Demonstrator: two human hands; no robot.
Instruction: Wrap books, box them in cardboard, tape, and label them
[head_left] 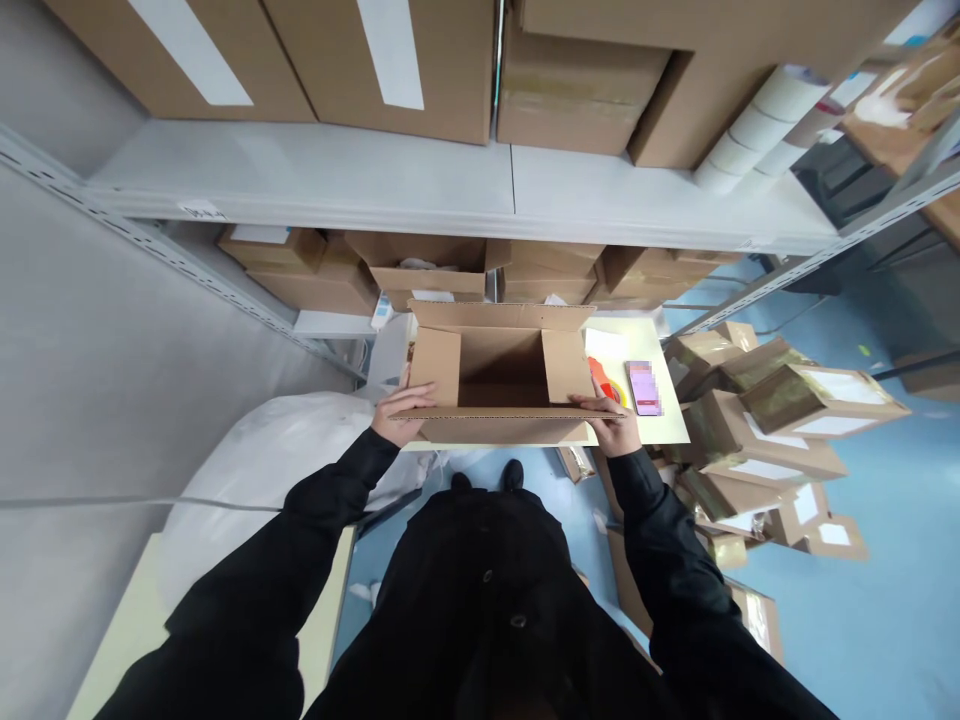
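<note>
An open cardboard box [502, 430] stands on a pale yellow table [667, 425] in front of me, its top flaps raised or folded outward. Its dark inside shows nothing that I can make out. My left hand [401, 408] grips the near flap at its left end, fingers over the edge. At the right end of the same flap, my right hand [615, 425] holds on in the same way. Just beyond that hand lie an orange-red tape dispenser or roll [606, 380], partly hidden, and a phone [644, 388] with a lit, blurred screen.
A grey metal shelf [337, 180] with large cartons [405, 60] and white rolls [757, 130] spans the back. More boxes [300, 265] fill the level below. Taped cartons [780, 430] are piled on the blue floor at right. A big white plastic bag [262, 480] bulges at left.
</note>
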